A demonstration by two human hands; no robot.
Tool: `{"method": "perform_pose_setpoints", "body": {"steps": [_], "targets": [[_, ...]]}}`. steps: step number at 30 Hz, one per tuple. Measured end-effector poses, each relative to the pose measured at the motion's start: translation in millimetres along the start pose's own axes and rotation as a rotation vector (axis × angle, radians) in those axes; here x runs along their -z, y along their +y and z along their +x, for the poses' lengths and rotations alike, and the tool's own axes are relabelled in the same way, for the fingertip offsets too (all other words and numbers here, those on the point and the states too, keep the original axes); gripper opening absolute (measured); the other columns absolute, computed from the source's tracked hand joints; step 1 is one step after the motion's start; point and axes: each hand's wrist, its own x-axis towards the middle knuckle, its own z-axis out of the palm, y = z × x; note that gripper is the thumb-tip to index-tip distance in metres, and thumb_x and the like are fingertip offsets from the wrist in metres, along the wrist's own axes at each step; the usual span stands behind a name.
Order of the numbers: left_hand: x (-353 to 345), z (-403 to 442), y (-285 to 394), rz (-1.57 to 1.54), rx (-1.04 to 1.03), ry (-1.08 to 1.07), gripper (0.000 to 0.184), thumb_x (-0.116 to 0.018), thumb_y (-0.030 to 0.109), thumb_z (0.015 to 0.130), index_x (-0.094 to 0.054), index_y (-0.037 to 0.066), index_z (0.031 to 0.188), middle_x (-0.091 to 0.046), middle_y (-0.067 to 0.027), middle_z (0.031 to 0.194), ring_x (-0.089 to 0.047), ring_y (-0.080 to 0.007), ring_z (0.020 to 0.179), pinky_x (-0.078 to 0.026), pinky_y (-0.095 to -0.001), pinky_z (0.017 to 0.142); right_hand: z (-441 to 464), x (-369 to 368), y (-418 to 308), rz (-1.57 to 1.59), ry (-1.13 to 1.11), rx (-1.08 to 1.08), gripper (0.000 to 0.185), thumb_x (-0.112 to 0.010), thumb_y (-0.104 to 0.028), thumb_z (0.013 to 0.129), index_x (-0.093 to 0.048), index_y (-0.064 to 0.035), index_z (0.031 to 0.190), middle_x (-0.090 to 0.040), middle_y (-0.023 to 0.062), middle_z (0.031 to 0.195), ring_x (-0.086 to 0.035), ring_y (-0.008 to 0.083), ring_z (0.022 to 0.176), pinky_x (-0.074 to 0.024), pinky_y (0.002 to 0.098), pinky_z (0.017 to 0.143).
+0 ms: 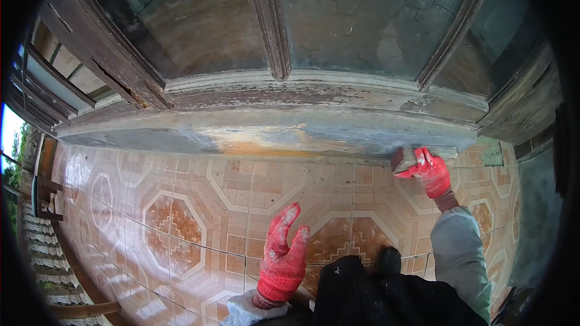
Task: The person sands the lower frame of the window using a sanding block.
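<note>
My right hand (430, 172), in a red glove smeared with white, grips a sanding block (403, 160) that has a greyish body and a reddish-brown sheet at its left end. The block rests against the low sill (338, 136) under the window, near its right end. Bare yellowish and whitish patches show along the sill's middle, with grey on either side. Above the tiled floor, my left hand (284, 256) is held in a matching red glove. Its thumb and fingers are apart, with nothing between them.
Glass panes (368, 18) in a worn wooden frame (269, 21) with peeling paint rise above the sill. Patterned tiles (229, 199) cover the floor. At the left stands a balustrade (42, 253) with a rail. My dark-clothed knees (350, 293) are at the bottom.
</note>
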Motion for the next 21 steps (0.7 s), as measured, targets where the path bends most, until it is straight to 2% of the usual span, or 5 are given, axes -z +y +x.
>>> {"method": "perform_pose_setpoints", "body": {"steps": [2, 8, 14, 19, 21], "targets": [[-2, 1, 1, 0.037, -0.009, -0.052, 0.044, -0.062, 0.002, 0.087, -0.049, 0.003, 0.128, -0.053, -0.018, 0.128, -0.051, -0.0315, 0.12, -0.039, -0.0381, 0.102, 0, 5, 7, 0.155, -0.11, -0.238, 0.061, -0.063, -0.031, 0.085, -0.035, -0.0346, 0.139, -0.044, 0.0144, 0.129, -0.051, 0.023, 0.11, -0.0563, 0.0307, 0.068], [-21, 6, 12, 0.122, -0.201, -0.145, 0.044, -0.059, 0.0, 0.086, -0.049, 0.003, 0.129, -0.051, -0.0198, 0.13, -0.049, -0.0318, 0.122, -0.038, -0.0384, 0.103, 169, 27, -111, -0.606, 0.177, 0.519, 0.055, -0.047, -0.016, 0.094, -0.026, -0.0086, 0.144, -0.042, 0.0166, 0.136, -0.046, 0.0289, 0.123, -0.0493, 0.0324, 0.095], [-24, 52, 25, 0.341, -0.458, -0.311, 0.048, -0.066, -0.002, 0.079, -0.049, 0.002, 0.124, -0.053, -0.0212, 0.124, -0.053, -0.0379, 0.114, -0.045, -0.043, 0.095, 219, 62, -134, -0.5, 0.25, 0.522, 0.055, -0.042, -0.016, 0.097, -0.019, -0.0087, 0.147, -0.04, 0.0178, 0.138, -0.046, 0.0287, 0.123, -0.0414, 0.0348, 0.104], [-6, 105, 29, 0.669, -0.789, -0.417, 0.05, -0.07, 0.005, 0.073, -0.054, 0.003, 0.119, -0.053, -0.0187, 0.124, -0.052, -0.0383, 0.114, -0.043, -0.0466, 0.097, 104, 93, -35, 0.649, 0.213, -1.055, 0.09, -0.074, -0.032, 0.077, -0.023, 0.0, 0.144, -0.04, 0.0216, 0.135, -0.044, 0.0341, 0.123, -0.0363, 0.0399, 0.105], [-10, 128, 21, 0.798, -0.941, -0.483, 0.047, -0.071, 0.013, 0.072, -0.058, 0.003, 0.115, -0.052, -0.0176, 0.125, -0.046, -0.0381, 0.12, -0.039, -0.0502, 0.101, 85, 65, -24, 0.292, 0.597, -1.161, 0.096, -0.077, -0.031, 0.073, -0.023, 0.0022, 0.144, -0.038, 0.0227, 0.136, -0.044, 0.0349, 0.122, -0.0373, 0.0404, 0.104]]}}
